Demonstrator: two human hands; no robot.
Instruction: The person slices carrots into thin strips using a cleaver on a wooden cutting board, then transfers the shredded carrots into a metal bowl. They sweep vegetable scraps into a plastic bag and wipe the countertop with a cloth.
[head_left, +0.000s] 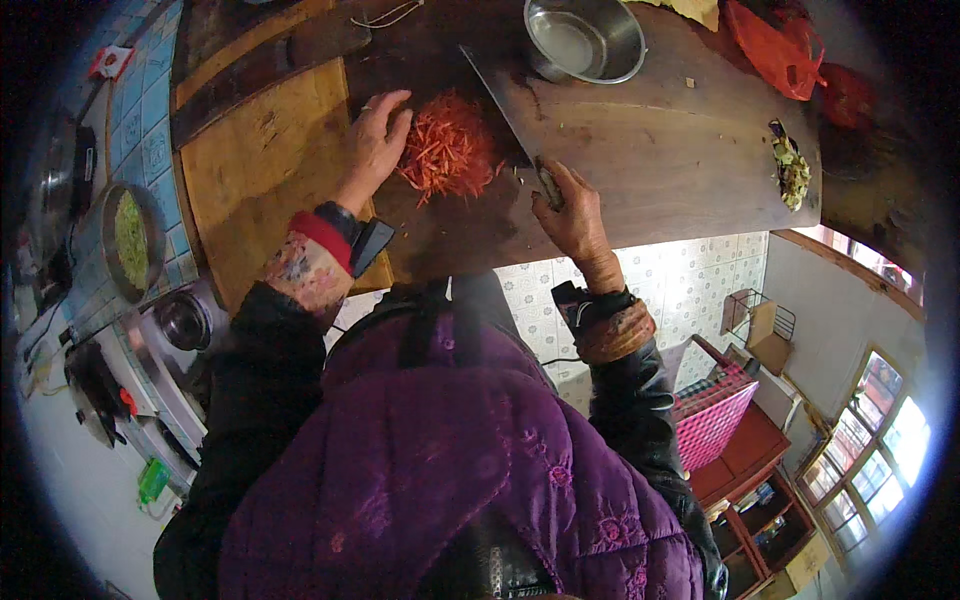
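A loose heap of shredded carrot (448, 146) lies on the dark wooden worktop (675, 172) in front of me. At the heap's left edge is my left hand (377, 142), thumb and fingers apart; whether the fingertips touch the shreds I cannot tell. My right hand (574, 210) is closed around the handle of a kitchen knife (549, 187). Its blade points away from me, to the right of the carrot, and a thin bright line shows along it. A few small scraps lie between the knife and the heap.
A steel basin (585, 41) stands beyond the knife. Vegetable trimmings (791, 166) lie near the worktop's right end, below a red plastic bag (780, 56). At left are a wooden board (266, 157) and a bowl of shredded green vegetable (133, 240) on blue tiles.
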